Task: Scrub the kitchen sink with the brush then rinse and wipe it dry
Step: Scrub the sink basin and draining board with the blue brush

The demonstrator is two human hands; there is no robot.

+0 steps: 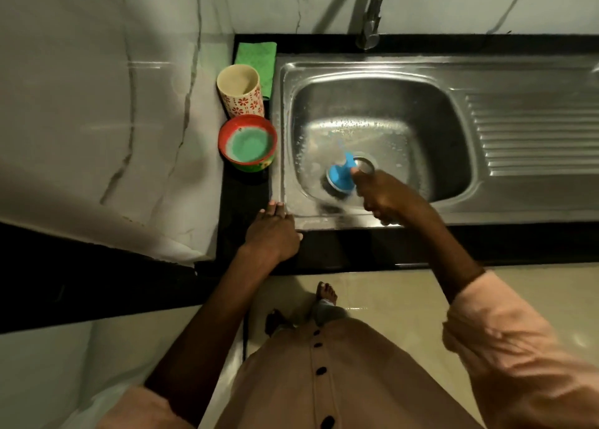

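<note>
From the head camera, the stainless steel sink fills the upper right: a rounded rectangular basin with a shiny, wet floor speckled with foam, and a ribbed draining board running off toward 3 o'clock. A round metal drain ring sits near the basin's centre. Touching it at its 8 o'clock side is the brush, a blue plastic disc with a tapering blue handle and dark bristles pressed to the basin floor. The right hand curls its fingers round the brush handle, gripping it from 4 o'clock; the forearm crosses the sink's near rim and hides part of it. The left hand lies flat with straight fingers on the black counter at the sink's 7 o'clock corner, fingertips touching the steel rim, holding nothing.

At 9 o'clock of the basin stands a red bowl holding pale green soapy liquid. Just beyond it, at 12 o'clock, is a tall cream cup with red flowers, and behind that a folded green cloth. A metal tap rises at 12 o'clock against the veined marble wall.
</note>
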